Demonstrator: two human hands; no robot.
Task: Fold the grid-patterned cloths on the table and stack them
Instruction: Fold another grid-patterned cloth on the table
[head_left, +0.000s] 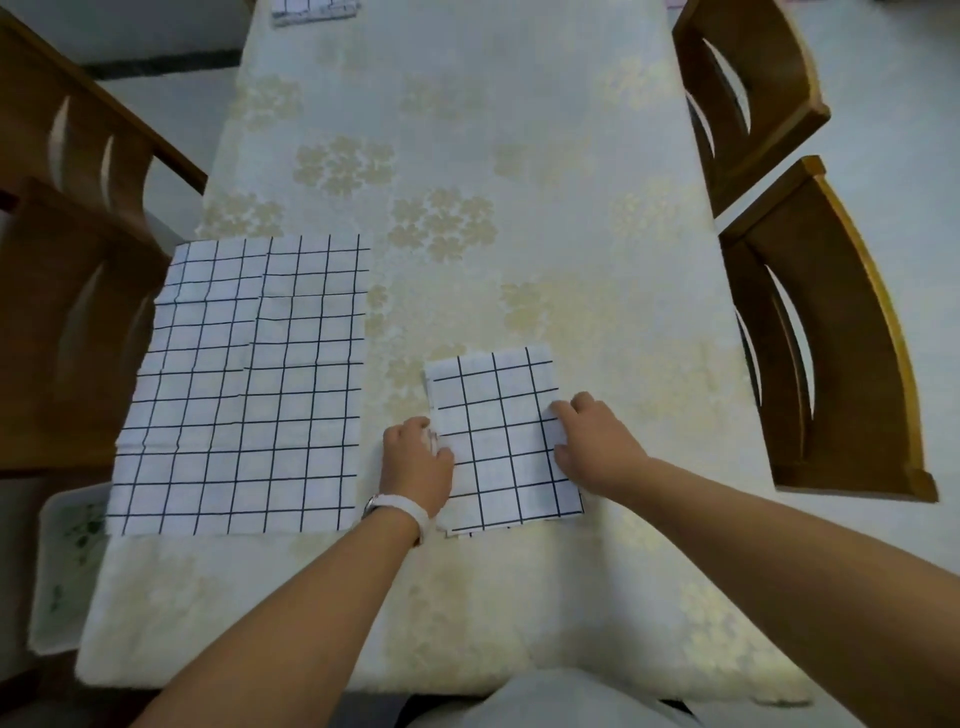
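A folded white cloth with a dark grid (501, 441) lies near the table's front edge, right of centre. My left hand (418, 457) grips its left edge, fingers curled around the fabric. My right hand (592, 441) holds its right edge in the same way. To the left a larger grid cloth (244, 389) lies spread flat and unfolded, reaching the table's left edge. At the far end of the table, part of a folded grid-cloth stack (314, 10) shows at the top of the frame.
The table (467, 156) wears a cream cloth with a pale flower print. Wooden chairs stand on the left (67, 249) and on the right (831, 338). A white tray (67, 571) sits low at the front left corner.
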